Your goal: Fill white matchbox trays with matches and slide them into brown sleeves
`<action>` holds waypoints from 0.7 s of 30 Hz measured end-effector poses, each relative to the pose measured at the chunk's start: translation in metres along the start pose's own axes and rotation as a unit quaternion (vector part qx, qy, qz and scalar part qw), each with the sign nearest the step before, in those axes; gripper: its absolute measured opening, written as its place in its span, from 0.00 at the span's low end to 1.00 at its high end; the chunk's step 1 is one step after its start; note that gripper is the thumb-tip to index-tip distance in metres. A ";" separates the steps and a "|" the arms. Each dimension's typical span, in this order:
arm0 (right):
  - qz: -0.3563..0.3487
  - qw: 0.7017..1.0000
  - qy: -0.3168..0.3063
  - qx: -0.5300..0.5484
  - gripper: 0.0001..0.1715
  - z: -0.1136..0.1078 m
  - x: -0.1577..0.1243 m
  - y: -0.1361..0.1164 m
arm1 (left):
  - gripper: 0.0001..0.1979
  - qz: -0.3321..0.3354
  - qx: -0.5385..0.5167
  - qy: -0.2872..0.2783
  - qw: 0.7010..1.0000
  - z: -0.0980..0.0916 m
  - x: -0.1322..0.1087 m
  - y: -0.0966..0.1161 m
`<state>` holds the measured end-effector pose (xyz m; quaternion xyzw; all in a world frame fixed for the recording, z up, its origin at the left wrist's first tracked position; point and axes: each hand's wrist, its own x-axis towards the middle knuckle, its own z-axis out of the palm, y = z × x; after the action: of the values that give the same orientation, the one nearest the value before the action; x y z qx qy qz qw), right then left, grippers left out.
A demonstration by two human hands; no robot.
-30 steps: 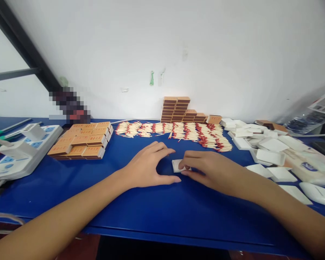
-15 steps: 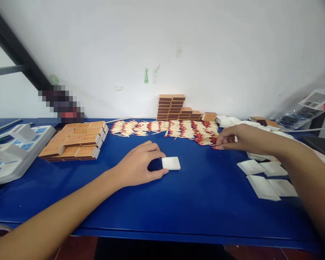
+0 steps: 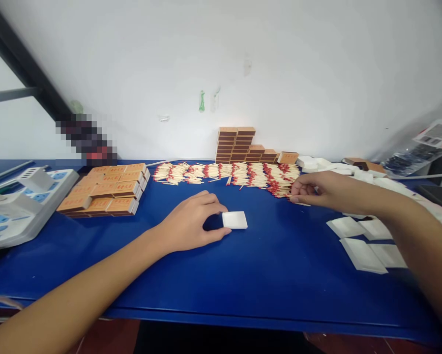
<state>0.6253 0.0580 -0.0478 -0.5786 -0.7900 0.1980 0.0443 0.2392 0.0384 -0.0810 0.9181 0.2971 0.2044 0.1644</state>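
Observation:
A small white matchbox tray (image 3: 236, 220) lies on the blue table, its left end held between the thumb and fingers of my left hand (image 3: 193, 221). Farther off to the right, my right hand (image 3: 318, 189) is closed in a pinch on matches at the right end of a long row of red-tipped matches (image 3: 243, 174). A pale matchstick shows below its fingertips; how many it grips is hidden. Several more white trays (image 3: 364, 255) rest on the table near my right forearm.
Filled matchboxes (image 3: 110, 189) are stacked on the left, beside a white power strip (image 3: 54, 204). More matchboxes (image 3: 235, 145) are piled against the wall behind the matches. White trays (image 3: 324, 164) and a plastic bag (image 3: 416, 152) sit at the back right.
My right fingers have shifted slightly at the edge of the matches, and a matchstick now shows beneath them. My left hand still holds the tray. The view has moved a little.

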 end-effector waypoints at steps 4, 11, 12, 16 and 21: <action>-0.091 0.994 0.047 0.042 0.30 0.015 0.001 -0.041 | 0.15 0.009 0.002 0.008 1.000 0.002 0.001 0.002; -0.143 0.978 0.070 0.131 0.21 0.043 0.000 -0.090 | 0.14 0.028 0.017 0.017 0.999 0.003 0.004 0.005; -0.143 0.976 0.075 0.148 0.20 0.045 -0.001 -0.094 | 0.14 0.029 0.019 0.017 0.999 0.003 0.004 0.005; -0.143 0.970 0.083 0.176 0.18 0.053 -0.004 -0.106 | 0.14 0.037 0.026 0.024 0.999 0.006 0.003 0.005; -0.154 0.977 0.075 0.130 0.15 0.062 -0.004 -0.114 | 0.13 0.045 0.033 0.023 0.998 0.007 0.004 0.005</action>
<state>0.5063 0.0090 -0.0626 -0.4523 -0.8318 0.2453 0.2084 0.2479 0.0355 -0.0841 0.9304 0.2662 0.2227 0.1176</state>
